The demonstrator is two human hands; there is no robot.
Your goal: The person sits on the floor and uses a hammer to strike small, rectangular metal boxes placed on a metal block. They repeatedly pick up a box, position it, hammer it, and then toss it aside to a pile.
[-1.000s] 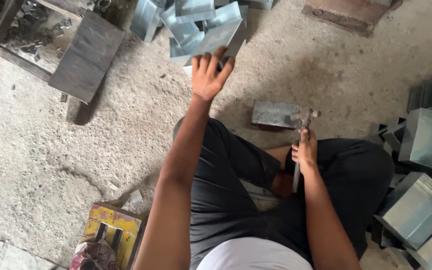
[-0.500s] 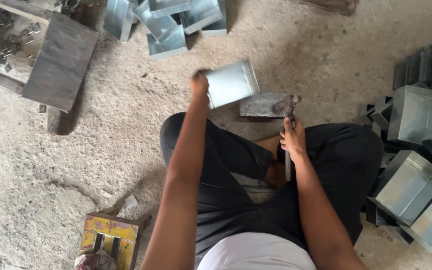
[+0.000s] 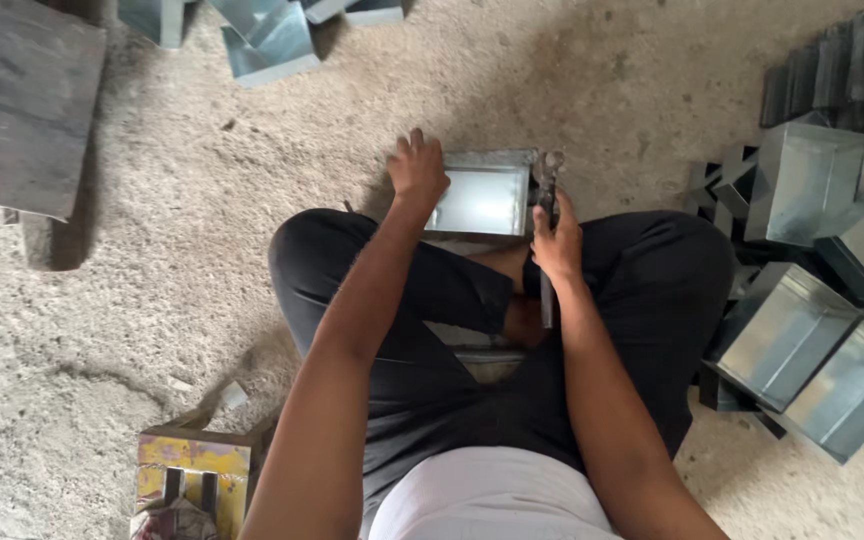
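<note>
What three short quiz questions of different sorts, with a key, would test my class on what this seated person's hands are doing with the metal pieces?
1. True or false: the left hand rests on the left edge of the grey rectangular sheet-metal box.
2. Which does the right hand grip? A: a dark metal hammer; B: a paintbrush; C: a glass bottle.
3. Fill the gap: the stack of folded grey sheet-metal boxes lies on the person's ____ side.

Key: 1 true; 2 A; 3 right.
</note>
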